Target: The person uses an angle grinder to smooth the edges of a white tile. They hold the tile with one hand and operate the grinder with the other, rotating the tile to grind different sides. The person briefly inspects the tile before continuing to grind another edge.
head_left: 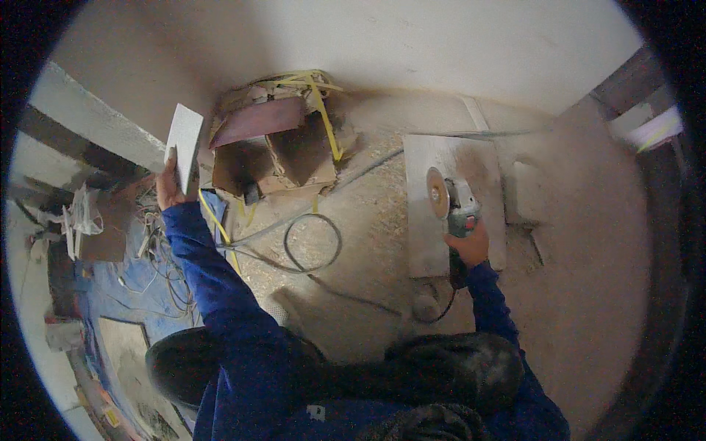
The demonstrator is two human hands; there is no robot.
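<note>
My left hand [170, 185] is closed around the lower end of a narrow white tile piece [187, 143], raised in front of the wall on the left. On the right, my right hand [469, 244] grips the body of an angle grinder [463, 209]. The grinder's round brownish cutting disc [438, 193] points away from me, above a large pale tile [418, 253] on the floor. Whether the disc touches that tile I cannot tell. A dark cord runs from the grinder's rear end, beside my right forearm.
An open cardboard box [303, 165] with yellow strapping stands by the wall. A grey cable [340, 246] loops over the dusty, chip-strewn floor. Tangled cords lie on a blue sheet [132, 294] at left. A pale block [523, 192] sits right of the large tile.
</note>
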